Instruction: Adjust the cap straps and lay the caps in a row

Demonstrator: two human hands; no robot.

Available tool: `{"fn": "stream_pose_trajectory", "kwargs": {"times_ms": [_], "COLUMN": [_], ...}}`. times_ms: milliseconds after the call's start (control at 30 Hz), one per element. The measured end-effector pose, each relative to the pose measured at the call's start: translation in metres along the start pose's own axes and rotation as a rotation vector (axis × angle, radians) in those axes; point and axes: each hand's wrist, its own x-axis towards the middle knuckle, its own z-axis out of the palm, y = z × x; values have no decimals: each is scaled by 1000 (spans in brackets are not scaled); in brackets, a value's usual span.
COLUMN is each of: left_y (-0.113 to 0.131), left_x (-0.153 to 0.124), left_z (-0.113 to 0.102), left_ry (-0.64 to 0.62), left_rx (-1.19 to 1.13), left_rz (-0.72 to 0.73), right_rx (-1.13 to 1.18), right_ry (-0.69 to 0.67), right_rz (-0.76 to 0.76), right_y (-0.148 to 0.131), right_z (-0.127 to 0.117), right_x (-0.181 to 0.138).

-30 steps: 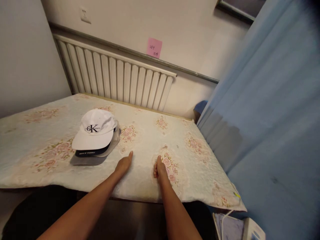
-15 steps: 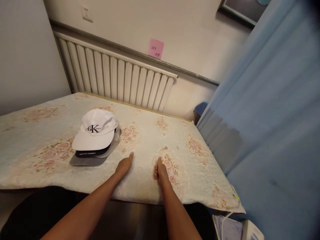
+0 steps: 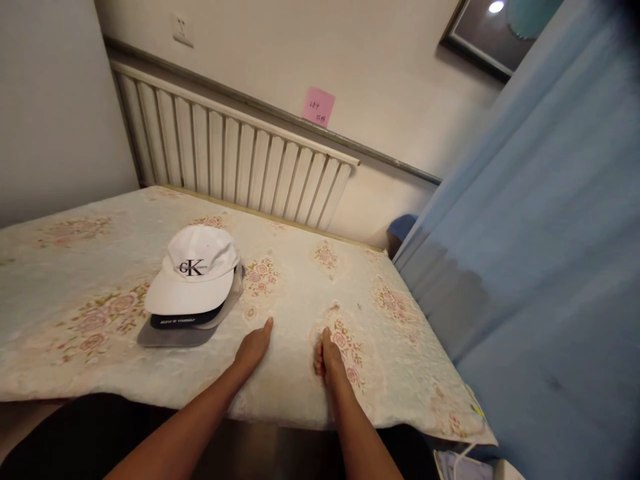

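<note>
Moved since the earlier frame: the viewpoint, tipped slightly so that most things sit lower in view; cap stack (image 3: 193, 290), left hand (image 3: 254, 348) and right hand (image 3: 331, 355) keep their places relative to the floral cover (image 3: 295, 300).

Cap stack: left of both hands, well apart from the right, nearer the left, not touched by either. Brims face near.
- White cap (image 3: 200, 250), 1, uppermost, dark letters on the front.
- Dark cap (image 3: 185, 321), 1, beneath it, pale lettering on the brim.
- Grey cap (image 3: 175, 337), 1, lowest brim.
Count: at least three; whether the paler edge at right belongs to a further cap cannot be told.

Handling (judged): light, soft in the crown, stiffer in the brim, little risk of breakage; cloth should not slip in the fingers, though the nested caps may slide apart. Best hold: brim edge for one; the lowest brim, with the crown steadied, for all.

Hands, 2. Right: fingers curled inward, thumb out, nothing seen in it. Left: thumb out, fingers hidden; how far open, or whether anything is held, cannot be told.

Surroundings: radiator (image 3: 230, 147), 1, far; pink note (image 3: 319, 107), 1, far; wall socket (image 3: 183, 29), 1, far left; framed picture (image 3: 480, 40), 1, far right; blue curtain (image 3: 540, 267), 1, right.
</note>
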Motion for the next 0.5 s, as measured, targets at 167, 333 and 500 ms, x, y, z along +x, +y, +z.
{"fn": "stream_pose_trajectory", "kwargs": {"times_ms": [167, 333, 500], "left_y": [-8, -32, -49], "left_x": [-6, -15, -16], "left_z": [0, -11, -33], "left_ry": [-55, -274, -428], "left_rx": [-185, -498, -843], "left_rz": [-4, 84, 82], "right_rx": [-55, -156, -164], "right_ry": [2, 50, 14], "right_rz": [-25, -134, -193], "right_y": [8, 11, -17], "right_z": [3, 10, 41], "right_x": [-5, -16, -26]}}
